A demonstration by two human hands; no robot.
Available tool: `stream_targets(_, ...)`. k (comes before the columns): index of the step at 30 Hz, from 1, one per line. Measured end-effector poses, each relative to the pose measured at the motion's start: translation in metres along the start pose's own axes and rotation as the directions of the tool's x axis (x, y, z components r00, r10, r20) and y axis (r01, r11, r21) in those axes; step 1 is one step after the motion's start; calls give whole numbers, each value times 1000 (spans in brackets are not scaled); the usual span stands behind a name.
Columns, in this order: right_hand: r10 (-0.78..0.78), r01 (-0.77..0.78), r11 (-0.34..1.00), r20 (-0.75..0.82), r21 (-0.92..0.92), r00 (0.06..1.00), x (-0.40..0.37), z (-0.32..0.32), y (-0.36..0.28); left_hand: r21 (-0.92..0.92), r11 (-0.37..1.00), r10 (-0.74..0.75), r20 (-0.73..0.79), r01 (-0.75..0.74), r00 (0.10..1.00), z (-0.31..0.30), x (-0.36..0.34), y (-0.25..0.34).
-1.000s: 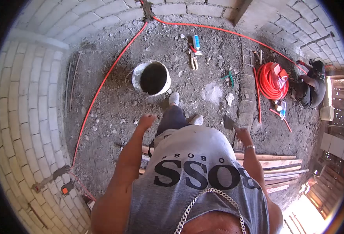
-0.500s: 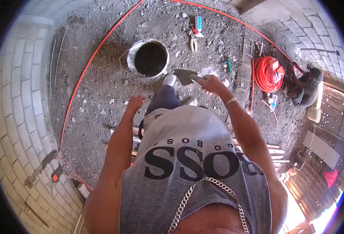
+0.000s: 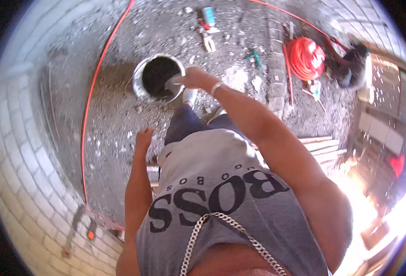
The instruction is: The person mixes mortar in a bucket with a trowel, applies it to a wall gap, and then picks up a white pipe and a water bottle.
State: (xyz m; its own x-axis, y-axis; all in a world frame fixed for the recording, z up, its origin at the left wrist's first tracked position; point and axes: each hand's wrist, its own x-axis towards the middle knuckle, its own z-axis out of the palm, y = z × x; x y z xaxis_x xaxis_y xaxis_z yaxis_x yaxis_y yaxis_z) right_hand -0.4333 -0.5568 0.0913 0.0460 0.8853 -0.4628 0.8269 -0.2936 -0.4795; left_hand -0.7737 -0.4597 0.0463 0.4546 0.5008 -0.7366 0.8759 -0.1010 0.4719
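My right hand (image 3: 195, 78) is wrapped round the handle of a trowel (image 3: 171, 83). The blade dips in at the right side of a bucket (image 3: 137, 83), and its tip is hard to make out against the dark contents. Those contents look like wet mortar (image 3: 159, 72), and pale smears coat the bucket's rim. My left hand (image 3: 144, 137) hangs low over the gravel, its fingers curled and nothing visible in them. One of my shoes (image 3: 189, 96) stands close beside the bucket.
Pliers (image 3: 208, 43) and a blue can (image 3: 208, 16) lie beyond the bucket. An orange hose (image 3: 90, 96) crosses the gravel on the left; a coil of it (image 3: 305, 59) lies right, near a crouching person (image 3: 350, 69). Wooden strips (image 3: 320, 146) lie behind me. Block walls (image 3: 21, 152) enclose the space.
My right hand has carried the trowel left, from beside the bucket to inside its opening. My view has shifted and turned slightly. The left hand stays curled, low at my side.
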Motion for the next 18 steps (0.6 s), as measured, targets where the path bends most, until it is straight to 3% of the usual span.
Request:
stream_targets(1, 66, -62, 997, -86, 53, 994, -5, -5, -4, 166, 984, 60, 44, -67, 997, 3, 14, 2)
stream_targets(2, 141, -124, 987, -174, 104, 975, -10, -11, -9, 178, 976, 115, 80, -128, 990, 7, 18, 26)
stream_targets(3, 293, -222, 906, -156, 362, 943, -14, -23, -22, 137, 974, 162, 123, -178, 979, 10, 18, 55)
stream_targets(4, 274, -213, 902, -114, 375, 955, -27, -54, -46, 94, 970, 205, 165, -222, 965, 14, 22, 80)
stream_targets(5, 184, -76, 903, -221, 423, 958, -33, -53, -58, 103, 956, 252, 198, -275, 947, 31, 43, 85)
stream_targets(6, 86, 9, 920, -225, 392, 971, -27, -47, -70, 183, 791, 520, 305, -584, 798, 54, 76, 77)
stream_targets(7, 1, 115, 869, -234, 481, 972, -50, -72, -89, 219, 526, 709, 422, -822, 566, 68, 99, 84)
stream_targets(8, -33, 129, 854, -194, 504, 980, -60, -84, -106, 215, 485, 725, 444, -848, 527, 77, 111, 113)
stream_targets(9, -201, 551, 552, -541, 626, 816, 25, 44, -90, 123, 716, 528, 549, -687, 648, 90, 119, 153)
stream_targets(10, -176, 550, 572, -564, 608, 807, 2, 13, -91, 78, 889, 295, 655, -450, 696, 104, 115, 188)
stream_targets(11, -145, 358, 744, -386, 564, 911, -42, -45, -103, 159, 877, 318, 514, -453, 796, 89, 52, 257)
stream_targets(12, -64, 152, 872, -198, 465, 978, -77, -82, -109, 258, 804, 406, 420, -536, 811, 106, 53, 263)
stream_targets(15, -32, 226, 791, -331, 568, 943, -113, -98, -88, 355, 694, 354, 588, -626, 727, 136, 39, 304)
stream_targets(18, 18, 186, 812, -344, 552, 939, -145, -99, -86, 395, 570, 369, 660, -721, 654, 163, 5, 327)
